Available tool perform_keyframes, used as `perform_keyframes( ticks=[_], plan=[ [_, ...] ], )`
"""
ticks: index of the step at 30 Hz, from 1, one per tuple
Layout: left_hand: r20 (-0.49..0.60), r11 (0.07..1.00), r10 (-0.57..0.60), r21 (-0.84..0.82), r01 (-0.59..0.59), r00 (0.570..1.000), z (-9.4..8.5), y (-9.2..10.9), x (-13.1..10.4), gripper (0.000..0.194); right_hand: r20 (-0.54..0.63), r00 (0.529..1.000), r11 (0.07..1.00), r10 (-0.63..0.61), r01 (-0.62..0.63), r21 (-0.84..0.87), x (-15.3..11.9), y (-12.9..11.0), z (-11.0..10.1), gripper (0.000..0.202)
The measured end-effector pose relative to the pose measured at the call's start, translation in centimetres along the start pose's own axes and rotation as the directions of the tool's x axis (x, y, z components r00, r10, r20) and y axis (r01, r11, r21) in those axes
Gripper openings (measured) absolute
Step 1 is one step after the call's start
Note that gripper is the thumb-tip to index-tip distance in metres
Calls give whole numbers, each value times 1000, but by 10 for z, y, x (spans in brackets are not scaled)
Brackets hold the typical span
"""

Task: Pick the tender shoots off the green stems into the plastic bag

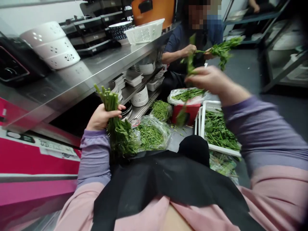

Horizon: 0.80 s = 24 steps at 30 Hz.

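Observation:
My left hand [99,118] is closed around a thick bunch of leafy green stalks [120,136], cut ends upward and leaves hanging down over my black apron. Raised in front of me on the right, my right hand [209,78] pinches a leafy green stalk [191,61], smeared by motion. Below that hand stands a white plastic crate [222,150] with leafy greens [218,128] inside. On the floor ahead, a clear plastic bag [166,136] holds thin trimmed stems [149,134]. Beyond it lies another pile of stems [160,110].
A co-worker [175,48] sits opposite, holding leafy greens [222,49] in both hands. Between us, a red container [190,114] supports a plastic-lined heap of stems [187,95]. Along the left runs a steel counter [96,67] with white bowls [50,45] and a white basket [145,32].

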<state>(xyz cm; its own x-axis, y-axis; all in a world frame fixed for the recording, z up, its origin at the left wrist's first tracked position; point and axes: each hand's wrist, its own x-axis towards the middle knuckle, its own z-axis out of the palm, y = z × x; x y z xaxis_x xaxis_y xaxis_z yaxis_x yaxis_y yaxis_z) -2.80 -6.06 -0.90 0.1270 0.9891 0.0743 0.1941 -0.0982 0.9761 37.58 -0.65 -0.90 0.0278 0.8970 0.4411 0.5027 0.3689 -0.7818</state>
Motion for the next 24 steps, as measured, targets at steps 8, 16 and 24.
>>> perform_keyframes(
  ticks=[8,16,24],
  plan=[
    [267,985,55,-174,-8,962,28,-13,-9,30,831,494,967,-256,133,219,-29,-39,152,14],
    [99,944,157,-307,-120,983,27,-26,-7,30,789,552,963,-269,139,232,-34,-40,156,23],
    [53,941,235,-264,-214,970,23,-28,-7,29,717,646,955,-261,62,292,-55,-36,167,24]
  ],
)
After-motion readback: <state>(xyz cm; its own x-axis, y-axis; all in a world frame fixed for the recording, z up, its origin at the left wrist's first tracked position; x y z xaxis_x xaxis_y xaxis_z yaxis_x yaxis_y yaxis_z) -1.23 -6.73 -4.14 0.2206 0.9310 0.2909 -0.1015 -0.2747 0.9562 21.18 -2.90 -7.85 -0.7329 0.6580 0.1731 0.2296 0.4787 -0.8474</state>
